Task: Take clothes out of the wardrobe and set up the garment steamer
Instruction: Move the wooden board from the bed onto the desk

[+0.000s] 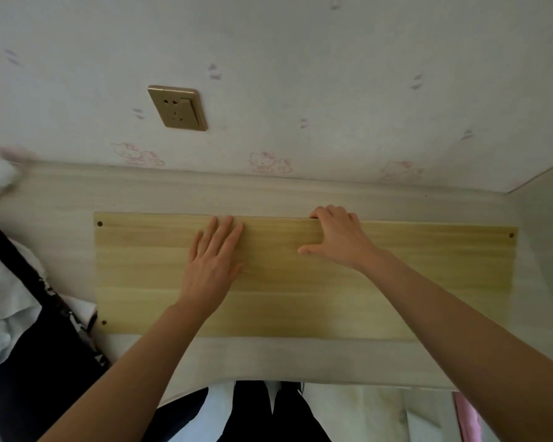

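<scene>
1. The wallpapered wall (pixel 300 74) fills the upper half of the view, pale with faint pink cartoon cats along its lower edge.
2. A pale grey-white wooden surface (pixel 61 199), apparently the top of a cabinet or wardrobe, runs below the wall from 9 o'clock to 3 o'clock; I cannot tell which piece of furniture it is.
3. A yellowish wooden board (pixel 300 301) lies flat on that surface at the centre of the view, with small dark screw holes near its corners.
4. Dark and white clothes (pixel 20 314) sit at 8 o'clock, just beside the board's left end; a black strap or edge runs across them.
5. More clothes (pixel 259 416), black and white, hang at 6 o'clock below the front edge of the pale surface, and a strip of pink fabric (pixel 466 419) shows at 5 o'clock.
6. The right hand (pixel 336 239) is at 1 o'clock from the centre, its fingers curled over the far long edge of the board and its thumb pressed flat on the board's face, so it grips the board.
7. The left hand (pixel 213 260) lies just left of the right hand, palm down, fingers straight and together, resting flat on the board and holding nothing.
8. A gold wall socket (pixel 177 107) with a rocker switch is set in the wall at 11 o'clock, well apart from both hands.
</scene>
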`<action>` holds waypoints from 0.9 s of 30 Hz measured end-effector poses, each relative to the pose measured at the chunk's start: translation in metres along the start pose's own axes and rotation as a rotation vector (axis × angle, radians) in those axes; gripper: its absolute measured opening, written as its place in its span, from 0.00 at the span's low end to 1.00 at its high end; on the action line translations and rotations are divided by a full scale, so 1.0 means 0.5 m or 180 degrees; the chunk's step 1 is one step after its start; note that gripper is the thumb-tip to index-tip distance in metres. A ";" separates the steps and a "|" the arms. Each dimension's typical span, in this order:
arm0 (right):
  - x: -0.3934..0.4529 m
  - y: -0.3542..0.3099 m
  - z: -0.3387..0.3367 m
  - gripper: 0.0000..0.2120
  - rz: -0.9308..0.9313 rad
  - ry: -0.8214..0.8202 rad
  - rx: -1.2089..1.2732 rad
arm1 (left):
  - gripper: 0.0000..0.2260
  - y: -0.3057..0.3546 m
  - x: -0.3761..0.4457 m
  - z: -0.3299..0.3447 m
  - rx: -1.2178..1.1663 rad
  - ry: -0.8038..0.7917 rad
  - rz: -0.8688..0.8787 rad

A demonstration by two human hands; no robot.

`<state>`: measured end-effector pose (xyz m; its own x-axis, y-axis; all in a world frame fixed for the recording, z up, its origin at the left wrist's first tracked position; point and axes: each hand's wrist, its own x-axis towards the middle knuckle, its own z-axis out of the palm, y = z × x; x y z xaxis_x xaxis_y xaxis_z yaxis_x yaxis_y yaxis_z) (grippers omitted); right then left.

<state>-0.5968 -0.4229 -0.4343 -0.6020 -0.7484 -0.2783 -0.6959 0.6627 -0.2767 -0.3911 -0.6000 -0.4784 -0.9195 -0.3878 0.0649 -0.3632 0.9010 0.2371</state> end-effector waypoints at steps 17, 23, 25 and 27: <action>0.129 0.031 0.095 0.38 0.0397 -0.0801 0.0052 | 0.24 -0.031 0.040 0.143 -0.0111 -0.0627 -0.0588; 0.154 -0.001 0.109 0.38 0.0411 -0.0867 0.0037 | 0.24 -0.062 0.016 0.164 0.0025 -0.0407 -0.0752; 0.163 -0.016 0.114 0.38 0.0351 -0.0847 0.0011 | 0.24 -0.075 0.009 0.163 0.0030 -0.0332 -0.0787; 0.172 -0.029 0.117 0.38 0.0349 -0.0880 0.0035 | 0.24 -0.091 0.005 0.162 -0.0015 -0.0313 -0.0764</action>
<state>-0.6155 -0.4952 -0.5077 -0.5428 -0.6375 -0.5468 -0.6273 0.7406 -0.2408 -0.3892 -0.6263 -0.5673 -0.8173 -0.5695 -0.0883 -0.5724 0.7844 0.2390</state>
